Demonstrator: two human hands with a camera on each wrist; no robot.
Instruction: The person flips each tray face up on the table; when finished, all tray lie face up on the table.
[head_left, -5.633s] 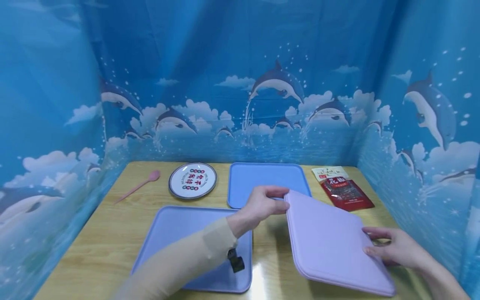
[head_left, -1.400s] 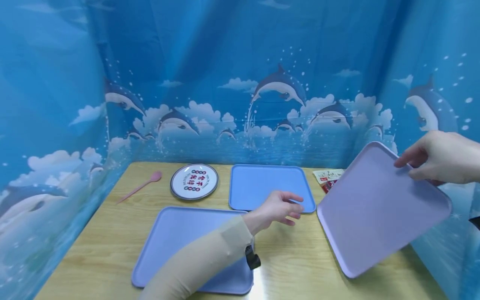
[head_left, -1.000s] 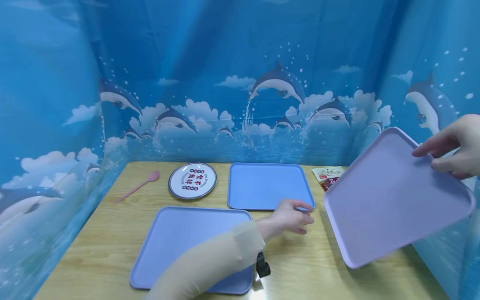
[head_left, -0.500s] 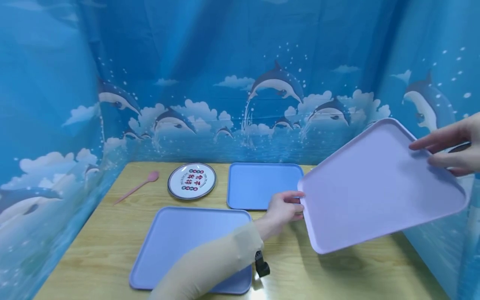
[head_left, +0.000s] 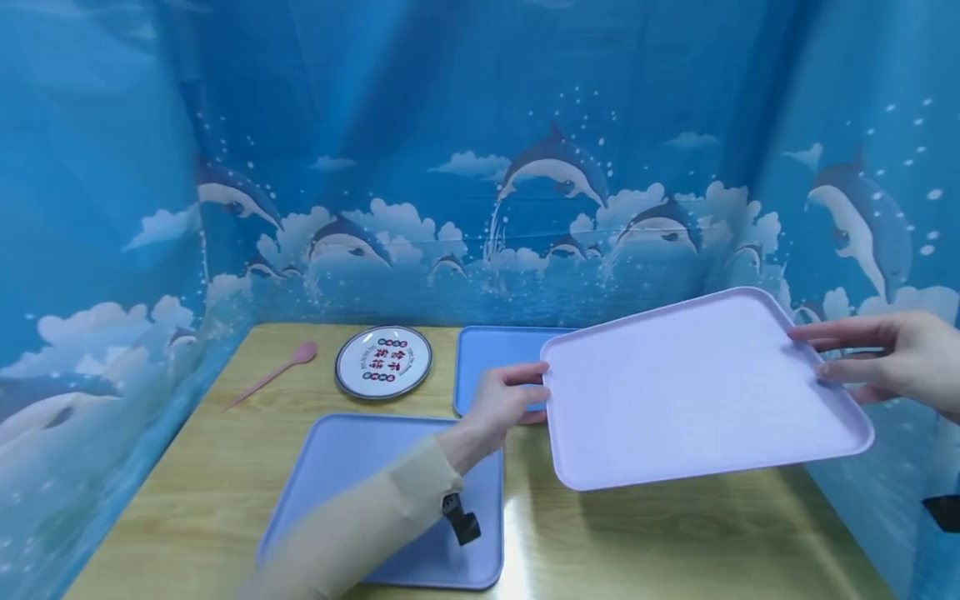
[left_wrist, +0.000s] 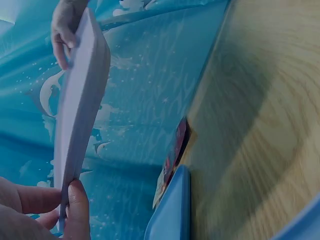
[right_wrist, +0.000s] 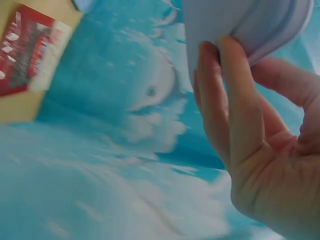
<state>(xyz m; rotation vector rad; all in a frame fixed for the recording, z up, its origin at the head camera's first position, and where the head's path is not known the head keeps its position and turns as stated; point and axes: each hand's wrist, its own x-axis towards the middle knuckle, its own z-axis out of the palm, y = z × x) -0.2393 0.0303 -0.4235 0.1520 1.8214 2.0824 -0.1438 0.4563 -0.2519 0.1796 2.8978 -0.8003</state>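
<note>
Between both hands a pale lilac tray point(head_left: 697, 392) is held above the right side of the table, tilted, its rimmed inner face toward the head camera. My left hand point(head_left: 498, 404) pinches its left edge; the left wrist view shows the thumb and fingers point(left_wrist: 77, 210) on either side of the rim. My right hand point(head_left: 892, 358) grips the opposite edge, with fingers point(right_wrist: 240, 100) on the tray's underside in the right wrist view. Partly behind the lilac tray lies a smaller blue tray point(head_left: 480, 358). A periwinkle tray point(head_left: 397, 467) rests under my left forearm.
A white plate point(head_left: 383, 362) with red lettering and a pink spoon point(head_left: 273, 373) lie at the back left. A red packet point(right_wrist: 25, 55), hidden in the head view, lies near the right-hand curtain. Dolphin-print curtains point(head_left: 487, 167) border the wooden table point(head_left: 195, 492).
The tray's underside faced up at first; now its inner face shows. My left hand, free a second ago, has taken the left edge. The tray has moved left and turned more level.
</note>
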